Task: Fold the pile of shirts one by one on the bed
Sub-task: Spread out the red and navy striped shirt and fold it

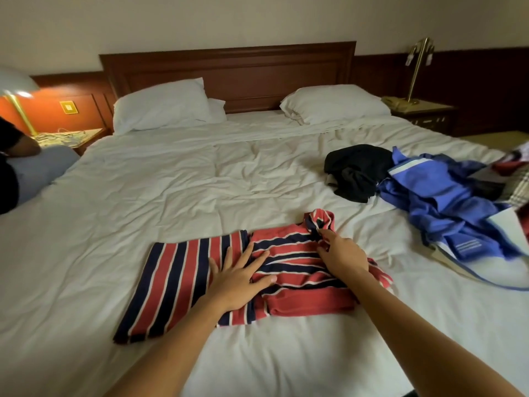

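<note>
A red shirt with navy and white stripes [177,282] lies partly folded on the white bed [143,190], its collar end pointing right. My left hand [237,277] rests flat on the middle of the shirt, fingers spread. My right hand [342,255] lies near the collar, its fingertips pinching the fabric there. To the right sits the pile: a black garment [356,170], a blue and white shirt [446,207] and a red checked piece [515,173] at the frame's edge.
Two white pillows [163,106] [335,103] lie against the dark wooden headboard [229,70]. A person [17,167] sits at the bed's left edge. Nightstands with brass lamps [418,61] stand on both sides, the right one with a telephone.
</note>
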The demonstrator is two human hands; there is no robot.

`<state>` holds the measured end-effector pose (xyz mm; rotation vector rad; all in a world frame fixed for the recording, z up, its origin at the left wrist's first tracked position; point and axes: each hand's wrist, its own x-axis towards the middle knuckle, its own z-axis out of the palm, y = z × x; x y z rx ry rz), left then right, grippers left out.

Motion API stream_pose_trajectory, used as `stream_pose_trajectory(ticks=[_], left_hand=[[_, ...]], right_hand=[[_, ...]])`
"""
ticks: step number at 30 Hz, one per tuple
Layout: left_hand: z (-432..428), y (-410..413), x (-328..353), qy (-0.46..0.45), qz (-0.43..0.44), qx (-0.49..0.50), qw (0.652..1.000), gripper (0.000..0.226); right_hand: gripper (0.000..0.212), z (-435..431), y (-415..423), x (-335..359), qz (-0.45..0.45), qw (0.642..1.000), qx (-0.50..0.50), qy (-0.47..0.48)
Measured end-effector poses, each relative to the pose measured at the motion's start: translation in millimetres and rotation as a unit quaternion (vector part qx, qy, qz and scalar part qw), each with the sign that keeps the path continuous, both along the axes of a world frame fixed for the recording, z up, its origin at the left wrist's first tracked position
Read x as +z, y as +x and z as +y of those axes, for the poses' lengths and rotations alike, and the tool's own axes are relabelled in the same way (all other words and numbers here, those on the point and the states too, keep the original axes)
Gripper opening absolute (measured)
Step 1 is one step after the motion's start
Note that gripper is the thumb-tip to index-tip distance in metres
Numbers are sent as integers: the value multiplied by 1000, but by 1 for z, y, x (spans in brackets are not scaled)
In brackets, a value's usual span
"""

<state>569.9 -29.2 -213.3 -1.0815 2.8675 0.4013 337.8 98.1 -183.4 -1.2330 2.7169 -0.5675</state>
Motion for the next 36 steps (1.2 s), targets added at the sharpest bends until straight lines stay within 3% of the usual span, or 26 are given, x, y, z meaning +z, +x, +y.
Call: stream_pose_trajectory(ticks=[4,6,8,12,14,16,20,22,24,26,30,36], left_hand=[[-13,18,9,57,58,20,996,69],[-27,43,17,88,128,69,985,69],[-43,80,23,149,246,141,947,72],[-71,147,35,345,465,275,767,80],[-80,172,40,447,523,299,662,74],[-82,190,44,515,528,298,606,74],[-74,200,37,543,483,286,625,67],[-68,193,36,515,457,278,670,71],[-63,182,37,467,433,272,721,83],[-61,170,40,405,413,288,763,93],[-60,146,37,310,384,286,822,88],[-74,143,72,297,527,262,752,60]], right_hand=[[42,-4,12,32,61,997,10,-47],[35,-14,30,61,126,990,35,-48],[29,-33,64,90,197,977,69,-38],[40,-77,179,127,236,949,207,19],[54,-91,238,133,153,931,320,84],[55,-100,272,139,52,908,397,122],[50,-105,258,135,-91,917,389,-2],[51,-103,226,107,-33,943,328,-31],[56,-96,197,61,31,963,264,37],[57,-87,179,12,49,965,238,97],[58,-85,171,-23,54,964,249,70],[55,-90,159,12,26,954,290,73]])
